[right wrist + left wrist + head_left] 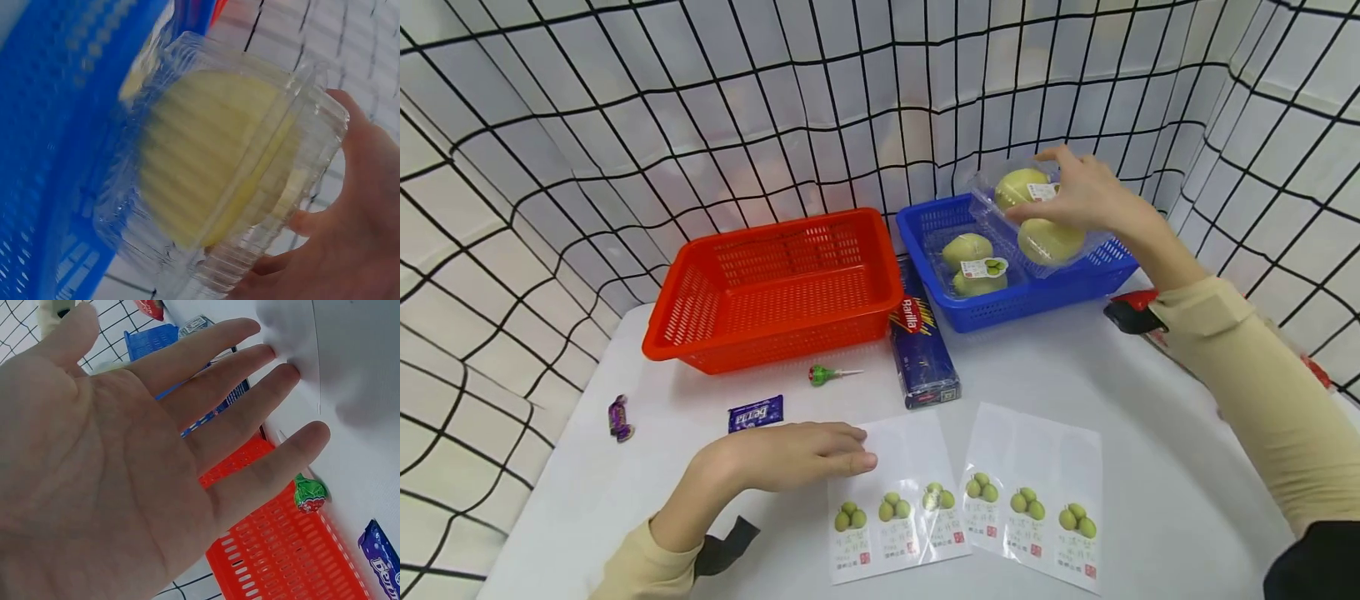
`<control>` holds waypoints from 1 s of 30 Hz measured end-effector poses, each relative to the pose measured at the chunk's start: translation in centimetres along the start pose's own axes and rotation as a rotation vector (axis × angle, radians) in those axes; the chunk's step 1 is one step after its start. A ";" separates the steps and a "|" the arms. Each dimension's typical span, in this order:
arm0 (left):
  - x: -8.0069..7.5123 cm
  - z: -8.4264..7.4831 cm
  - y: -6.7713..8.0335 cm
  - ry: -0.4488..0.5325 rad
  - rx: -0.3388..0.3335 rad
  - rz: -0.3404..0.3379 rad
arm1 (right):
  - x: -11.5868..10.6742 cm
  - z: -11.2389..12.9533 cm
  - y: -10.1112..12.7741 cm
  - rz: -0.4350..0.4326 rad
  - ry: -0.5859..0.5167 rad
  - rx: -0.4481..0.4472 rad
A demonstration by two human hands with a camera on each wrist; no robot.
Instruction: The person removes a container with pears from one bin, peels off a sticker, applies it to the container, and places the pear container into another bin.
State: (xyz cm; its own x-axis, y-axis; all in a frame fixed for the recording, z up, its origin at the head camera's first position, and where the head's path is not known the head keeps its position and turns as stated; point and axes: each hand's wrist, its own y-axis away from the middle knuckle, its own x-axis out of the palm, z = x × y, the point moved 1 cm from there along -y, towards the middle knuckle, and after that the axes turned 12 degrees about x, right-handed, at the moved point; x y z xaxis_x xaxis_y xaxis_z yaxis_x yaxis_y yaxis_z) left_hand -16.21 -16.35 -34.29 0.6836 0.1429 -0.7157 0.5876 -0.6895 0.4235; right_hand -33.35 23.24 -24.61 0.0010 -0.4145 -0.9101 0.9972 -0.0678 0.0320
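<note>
My right hand (1078, 193) grips a clear plastic clamshell box (206, 162) that holds two pale yellow-green fruits and carries a white label. The box is tilted and overlaps the right part of the blue basket (1000, 312). A second clear box of similar fruit (976, 265), with a sticker on it, lies inside that basket on the left. My left hand (793, 457) has its fingers extended, fingertips at the upper left corner of a sheet of fruit stickers (895, 450). Its palm shows in the left wrist view, holding nothing.
An orange-red basket (790, 354) stands left of a blue Barilla box (925, 358). In front lie a green lollipop (822, 375), a purple-blue wrapped bar (756, 413) and a purple candy (619, 418). Another sticker sheet (1037, 450) overlaps the first. Black netting (820, 125) surrounds the table.
</note>
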 end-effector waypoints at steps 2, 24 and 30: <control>0.0 -0.1 -0.1 -0.008 0.006 0.000 | -0.5 -0.5 -1.4 0.034 0.020 0.059; 0.2 -0.1 0.2 -0.011 0.024 -0.015 | 3.5 -2.6 -6.1 0.305 0.142 0.390; 0.2 -0.1 0.2 -0.036 0.015 -0.004 | 4.0 -3.2 -5.7 0.371 0.147 0.412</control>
State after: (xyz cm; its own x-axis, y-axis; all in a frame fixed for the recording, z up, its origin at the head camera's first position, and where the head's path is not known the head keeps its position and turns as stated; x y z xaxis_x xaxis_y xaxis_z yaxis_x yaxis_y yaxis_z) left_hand -15.94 -16.42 -34.29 0.6652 0.1205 -0.7368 0.5834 -0.6998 0.4123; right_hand -38.81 24.88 -29.79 0.3853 -0.3495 -0.8540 0.8167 -0.3017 0.4919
